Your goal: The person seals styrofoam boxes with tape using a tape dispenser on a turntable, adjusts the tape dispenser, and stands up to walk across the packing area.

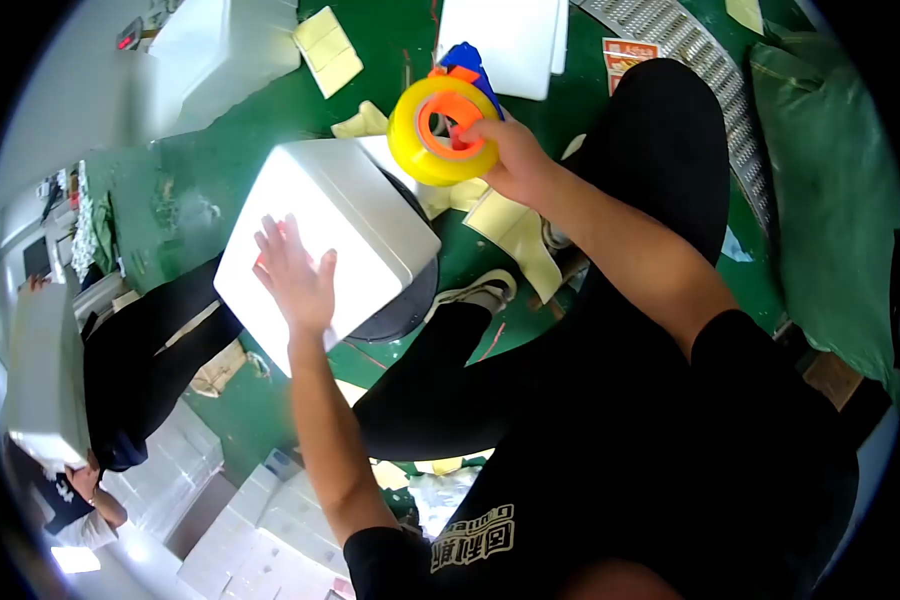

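While left (300, 278) touches box (355, 215), right (518, 160) grasps (tape (408, 130)).

The printing (475, 538) on the black shirt (620, 480) cannot be read reliably.

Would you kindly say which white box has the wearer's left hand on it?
The white box on the round black support: the left hand lies spread only on it, while a co-worker holds another box.

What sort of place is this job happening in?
Probably a packing area in a workshop or warehouse: the right hand holds a yellow tape roll in a blue-and-orange dispenser, a white, round-edged box sits nearby, and plain white boxes are piled at lower left.
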### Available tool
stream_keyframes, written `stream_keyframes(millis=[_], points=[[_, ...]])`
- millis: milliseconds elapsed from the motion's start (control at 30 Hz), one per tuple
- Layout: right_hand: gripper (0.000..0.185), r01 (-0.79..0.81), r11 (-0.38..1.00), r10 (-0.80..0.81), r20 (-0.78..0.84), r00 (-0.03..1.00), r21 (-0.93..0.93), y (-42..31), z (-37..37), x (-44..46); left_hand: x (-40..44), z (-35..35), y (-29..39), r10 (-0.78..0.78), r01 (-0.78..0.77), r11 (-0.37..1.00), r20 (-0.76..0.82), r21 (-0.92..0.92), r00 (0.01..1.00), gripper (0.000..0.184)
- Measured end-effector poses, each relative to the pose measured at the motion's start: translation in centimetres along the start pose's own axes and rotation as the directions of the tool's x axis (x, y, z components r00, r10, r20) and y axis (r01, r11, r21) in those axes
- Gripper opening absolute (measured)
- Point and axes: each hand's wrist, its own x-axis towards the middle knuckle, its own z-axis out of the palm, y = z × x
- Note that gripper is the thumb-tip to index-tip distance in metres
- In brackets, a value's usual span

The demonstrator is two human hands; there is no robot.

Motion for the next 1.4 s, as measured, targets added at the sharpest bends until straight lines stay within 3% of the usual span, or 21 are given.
stream_keyframes(millis=[67, 100, 200, 300, 400, 633, 667, 700, 733, 767, 800, 833, 900, 1000, 1033, 1133, 1167, 1233, 1400], points=[[0.047, -0.017, 1.000, 0.018, -0.039, 0.999, 0.023, 0.8, 0.0, 0.1, -0.1, 0.4, -0.8, 0.058, -0.058, 0.998, -0.026, -0.031, 0.998, 0.081], [0.058, -0.161, 0.986, 0.163, -0.078, 0.983, 0.030, 0.5, 0.5, 0.2, -0.3, 0.2, -0.8, 0.081, -0.083, 0.995, -0.025, -0.049, 0.996, 0.081], [0.083, -0.186, 0.940, 0.179, -0.050, 0.983, -0.286, -0.1, 2.2, 0.1, -0.7, 0.1, -0.8, 0.155, -0.157, 0.987, -0.055, -0.038, 0.986, 0.072], [0.080, -0.203, 0.808, 0.257, 0.021, 0.966, -0.554, -1.1, 3.6, 2.3, -0.6, 0.0, -0.9, 0.213, -0.215, 0.976, -0.058, -0.025, 0.975, 0.071], [0.071, -0.130, 0.719, 0.213, 0.039, 0.976, -0.683, -1.5, 5.0, 4.4, -0.5, 0.0, -0.8, 0.203, -0.206, 0.978, -0.075, -0.026, 0.976, 0.069], [0.076, -0.029, 0.508, 0.198, 0.084, 0.977, -0.861, -1.7, 7.8, 5.5, -0.4, -0.1, -1.4, 0.232, -0.232, 0.973, -0.087, 0.011, 0.969, 0.073], [0.070, -0.028, 0.561, 0.178, 0.088, 0.980, -0.827, -1.3, 7.0, 5.3, -0.8, 0.2, -1.6, 0.208, -0.212, 0.976, -0.067, -0.054, 0.976, 0.078], [0.064, 0.002, 0.624, 0.174, 0.141, 0.975, -0.781, -0.9, 6.4, 5.4, -1.6, 2.0, -2.5, 0.204, -0.220, 0.970, -0.147, -0.101, 0.968, 0.082], [0.055, -0.089, 0.706, 0.300, 0.183, 0.936, -0.702, -1.5, 7.7, 4.5, -1.8, 2.6, -2.7, 0.196, -0.201, 0.979, -0.142, -0.021, 0.970, 0.079], [0.055, -0.048, 0.730, 0.295, 0.250, 0.922, -0.682, -1.1, 7.6, 4.9, -1.3, 1.3, -2.1, 0.148, -0.169, 0.969, -0.121, -0.180, 0.982, 0.078], [0.061, -0.076, 0.712, 0.278, 0.180, 0.943, -0.698, -1.1, 6.8, 4.9, -1.9, 2.0, -2.3, 0.085, -0.091, 0.987, -0.048, -0.134, 0.995, 0.078], [0.067, -0.117, 0.764, 0.303, 0.193, 0.933, -0.635, -1.6, 6.6, 4.4, -1.1, -0.6, -0.4, 0.047, -0.050, 0.997, 0.055, 0.065, 0.997, 0.077], [0.067, -0.228, 0.822, 0.315, 0.082, 0.946, -0.522, -2.3, 8.3, 1.8, -1.2, -1.8, 0.2, 0.007, -0.010, 0.998, 0.043, 0.069, 0.999, 0.076], [0.067, -0.330, 0.857, 0.416, 0.155, 0.896, -0.395, -3.2, 5.0, 0.4, -1.0, -2.4, 0.3, -0.003, 0.001, 0.999, 0.044, 0.043, 0.999, 0.074], [0.069, -0.310, 0.849, 0.416, 0.180, 0.891, -0.428, -3.8, 5.1, -1.1, -0.9, -2.6, 0.3, 0.000, -0.001, 0.999, 0.024, 0.034, 1.000, 0.074], [0.059, -0.441, 0.837, 0.491, 0.090, 0.867, -0.323, -3.9, 3.6, -3.0, -1.4, -2.7, 0.5, -0.001, 0.000, 1.000, 0.006, 0.007, 1.000, 0.072], [0.055, -0.341, 0.885, 0.403, 0.157, 0.901, -0.317, -2.9, 3.0, -2.7, -1.5, -2.6, 0.6, -0.021, 0.021, 1.000, 0.027, 0.014, 0.999, 0.072], [0.062, -0.296, 0.896, 0.370, 0.185, 0.911, -0.332, -1.6, 0.8, -1.5, -1.6, -3.0, 1.0, -0.059, 0.058, 0.998, 0.056, 0.019, 0.997, 0.073], [0.065, -0.297, 0.899, 0.376, 0.220, 0.900, -0.322, -0.6, 2.1, -2.5, -1.5, -3.4, 1.6, -0.092, 0.087, 0.995, 0.097, 0.057, 0.991, 0.073]])
